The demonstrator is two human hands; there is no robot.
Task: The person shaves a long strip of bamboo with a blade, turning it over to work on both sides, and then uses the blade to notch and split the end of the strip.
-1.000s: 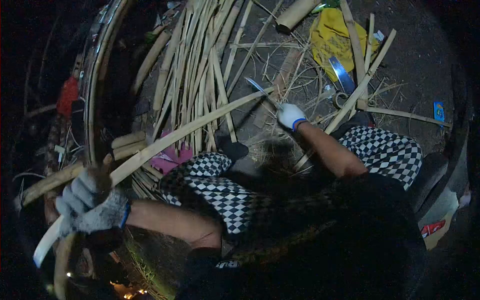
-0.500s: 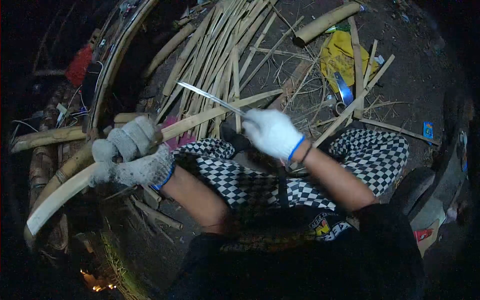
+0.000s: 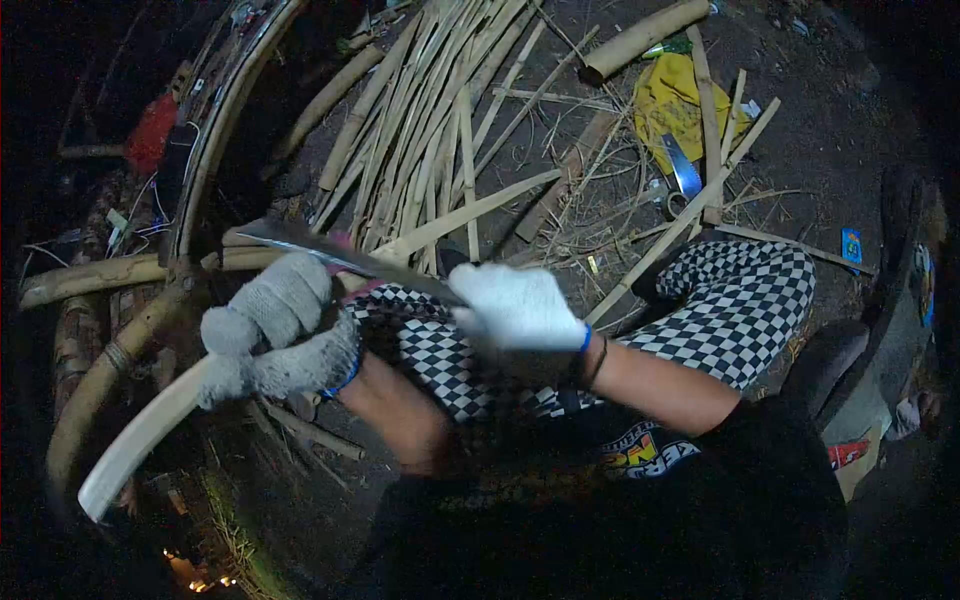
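Observation:
My left hand (image 3: pixel 280 328), in a dirty grey knit glove, is wrapped round a long pale bamboo strip (image 3: pixel 145 435). One end of the strip curves down to the lower left; the other runs up and right, past the glove. My right hand (image 3: pixel 520 308), in a white glove with a blue cuff, is closed on a long-bladed knife (image 3: pixel 340 256). Its handle is hidden in the fist. The blade points left, lying across the strip just above my left hand in this view; whether it touches the strip is unclear.
Many split bamboo strips (image 3: pixel 420 120) lie piled ahead. At the upper right are a bamboo pole (image 3: pixel 645 42), a yellow cloth (image 3: pixel 665 100) and a saw (image 3: pixel 683 165). My checkered trouser legs (image 3: pixel 740 310) are below. Small flames (image 3: pixel 198 578) glow at the lower left.
The knife has moved left and down, with its blade now over the strip near my left hand. My left hand and the strip have shifted slightly right and down.

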